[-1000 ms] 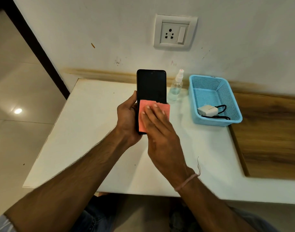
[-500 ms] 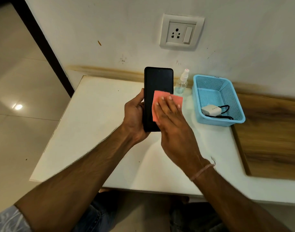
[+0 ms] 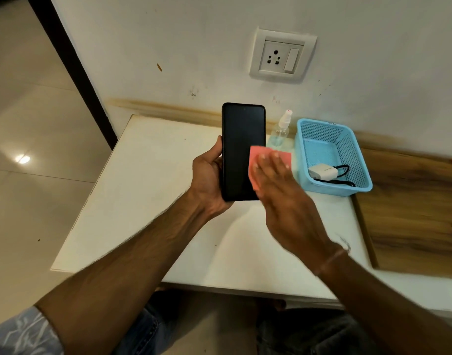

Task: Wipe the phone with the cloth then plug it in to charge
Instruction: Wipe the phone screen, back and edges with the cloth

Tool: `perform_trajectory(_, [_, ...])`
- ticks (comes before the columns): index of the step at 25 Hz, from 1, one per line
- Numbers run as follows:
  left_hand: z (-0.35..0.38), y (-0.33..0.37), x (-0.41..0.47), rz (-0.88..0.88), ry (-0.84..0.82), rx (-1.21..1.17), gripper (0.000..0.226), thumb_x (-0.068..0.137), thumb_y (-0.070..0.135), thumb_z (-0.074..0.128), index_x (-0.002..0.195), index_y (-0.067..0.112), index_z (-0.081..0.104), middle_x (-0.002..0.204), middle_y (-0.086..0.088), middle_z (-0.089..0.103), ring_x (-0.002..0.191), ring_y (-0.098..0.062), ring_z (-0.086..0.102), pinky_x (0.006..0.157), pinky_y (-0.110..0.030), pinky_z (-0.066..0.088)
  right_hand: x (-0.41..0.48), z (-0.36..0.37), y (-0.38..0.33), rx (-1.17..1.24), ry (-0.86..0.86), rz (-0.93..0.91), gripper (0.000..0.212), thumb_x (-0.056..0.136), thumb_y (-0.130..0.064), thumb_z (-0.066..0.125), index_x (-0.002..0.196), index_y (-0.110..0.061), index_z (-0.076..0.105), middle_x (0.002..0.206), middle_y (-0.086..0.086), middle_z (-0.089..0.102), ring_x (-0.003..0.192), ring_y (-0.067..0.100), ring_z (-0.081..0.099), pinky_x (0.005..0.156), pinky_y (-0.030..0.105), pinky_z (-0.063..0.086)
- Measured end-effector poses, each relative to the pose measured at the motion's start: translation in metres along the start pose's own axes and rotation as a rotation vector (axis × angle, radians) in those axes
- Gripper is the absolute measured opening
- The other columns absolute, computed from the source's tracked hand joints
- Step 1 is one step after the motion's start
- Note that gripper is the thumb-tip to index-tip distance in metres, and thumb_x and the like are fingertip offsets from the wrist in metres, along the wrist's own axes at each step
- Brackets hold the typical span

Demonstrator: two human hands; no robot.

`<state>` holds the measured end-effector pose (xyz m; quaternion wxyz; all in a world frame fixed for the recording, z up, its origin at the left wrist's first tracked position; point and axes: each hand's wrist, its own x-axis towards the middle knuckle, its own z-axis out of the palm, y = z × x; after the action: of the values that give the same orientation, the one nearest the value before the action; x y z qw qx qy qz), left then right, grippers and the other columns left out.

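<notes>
- The white table (image 3: 148, 190) stands against the wall. The phone does not lie on it; it is held in the air above its far part.
- The blue basket (image 3: 347, 191) sits on the table, near the phone on its right side and not touching it. The wall socket (image 3: 282, 56) is on the wall above, with nothing plugged in.
- The right hand (image 3: 286, 198) is flat, its fingers (image 3: 271, 165) straight and together, and it presses the cloth on the glass. It is a little blurred. For a good wipe I would keep the fingers flat and make long strokes along the whole screen, with light and even pressure.
- The left hand (image 3: 209, 180) grips the phone from behind, thumb on the left edge, fingers curled round the back. It should hold firm against the push of the other hand, so the phone does not slip.
- The phone (image 3: 241, 149) shows its dark screen to the camera. Its long axis runs from the person toward the wall, with the top end nearest the wall. The charging port I cannot see.
- The pink cloth (image 3: 254, 156) covers only the lower right of the screen and hangs past the right edge, so I judge the upper and left part needs passes too.
- The spray bottle (image 3: 280, 134) stands between phone and basket.
- The charger (image 3: 322, 171) lies in the basket with its black cable, so plugging in is not yet begun.
</notes>
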<state>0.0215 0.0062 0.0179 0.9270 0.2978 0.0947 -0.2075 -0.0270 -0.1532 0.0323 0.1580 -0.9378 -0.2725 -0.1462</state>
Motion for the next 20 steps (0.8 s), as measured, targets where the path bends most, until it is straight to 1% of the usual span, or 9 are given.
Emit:
perform_trajectory(2, [0.002,-0.003,-0.002,0.009,0.006,-0.024,0.058,0.1,0.054,0.047,0.128,0.008,0.068,0.113,-0.014,0.072,0.097,-0.031,0.071,0.086,-0.043,0.061,0.03,0.001,-0.008,0.058,0.059,0.12,0.048,0.1,-0.009,0.044,0.146,-0.004,0.031,0.156,0.01,0.023,0.147,0.026,0.013,0.118,0.044,0.021])
perform_trajectory(3, [0.002,-0.003,-0.003,0.0,-0.005,-0.045,0.059,0.1,0.053,0.046,0.131,0.007,0.065,0.115,-0.015,0.071,0.098,-0.031,0.071,0.084,-0.04,0.061,0.038,0.006,-0.018,0.082,0.067,0.131,0.048,0.1,-0.011,0.043,0.146,-0.005,0.031,0.156,0.009,0.023,0.147,0.026,0.011,0.118,0.044,0.02])
perform_trajectory(6, [-0.003,0.002,-0.005,-0.066,-0.069,-0.037,0.075,0.1,0.057,0.036,0.146,-0.001,0.047,0.133,-0.024,0.055,0.11,-0.038,0.06,0.105,-0.048,0.043,0.011,0.027,-0.042,0.047,-0.038,-0.061,0.056,0.096,-0.006,0.05,0.147,-0.009,0.027,0.156,0.006,0.022,0.147,0.025,0.011,0.119,0.046,0.017])
perform_trajectory(9, [-0.008,0.006,-0.002,-0.038,-0.059,-0.017,0.074,0.101,0.058,0.036,0.141,-0.002,0.053,0.131,-0.027,0.058,0.11,-0.04,0.06,0.107,-0.05,0.043,-0.023,0.012,-0.023,0.041,-0.074,-0.154,0.06,0.089,0.006,0.055,0.144,-0.009,0.037,0.153,0.006,0.031,0.145,0.024,0.021,0.116,0.043,0.028])
perform_trajectory(11, [-0.007,0.004,0.0,0.033,-0.013,0.022,0.063,0.102,0.054,0.039,0.132,0.005,0.064,0.121,-0.021,0.067,0.104,-0.037,0.066,0.099,-0.048,0.052,-0.008,-0.002,-0.003,0.056,-0.048,-0.031,0.053,0.093,0.004,0.049,0.144,-0.008,0.038,0.153,0.007,0.03,0.145,0.023,0.021,0.116,0.039,0.028])
perform_trajectory(13, [-0.003,-0.004,0.0,0.061,0.034,0.087,0.054,0.103,0.052,0.04,0.123,0.012,0.071,0.113,-0.014,0.072,0.098,-0.031,0.07,0.092,-0.044,0.056,0.035,-0.01,0.001,0.097,-0.005,0.164,0.048,0.1,-0.009,0.043,0.147,-0.011,0.032,0.156,0.003,0.023,0.147,0.019,0.014,0.119,0.029,0.016])
perform_trajectory(15, [-0.001,-0.011,0.001,0.042,0.036,0.063,0.05,0.103,0.05,0.04,0.122,0.015,0.071,0.118,-0.012,0.072,0.105,-0.03,0.07,0.091,-0.043,0.056,0.07,-0.005,-0.016,0.155,0.017,0.248,0.048,0.101,-0.016,0.041,0.148,-0.015,0.031,0.157,-0.002,0.02,0.147,0.015,0.008,0.118,0.023,0.01])
perform_trajectory(18, [-0.005,-0.006,0.0,0.009,-0.028,-0.014,0.061,0.101,0.047,0.035,0.144,0.008,0.052,0.135,-0.021,0.06,0.117,-0.037,0.063,0.103,-0.045,0.047,0.057,0.011,-0.043,0.19,-0.05,0.115,0.047,0.099,-0.013,0.043,0.145,-0.013,0.037,0.156,0.003,0.028,0.147,0.019,0.016,0.119,0.044,0.018])
perform_trajectory(20, [-0.007,-0.001,0.0,0.003,-0.028,-0.006,0.07,0.1,0.054,0.032,0.146,0.003,0.046,0.129,-0.024,0.061,0.108,-0.038,0.063,0.1,-0.046,0.048,0.019,0.011,-0.042,0.164,-0.084,-0.017,0.045,0.099,-0.014,0.042,0.144,-0.01,0.038,0.154,0.004,0.03,0.146,0.019,0.02,0.119,0.043,0.021])
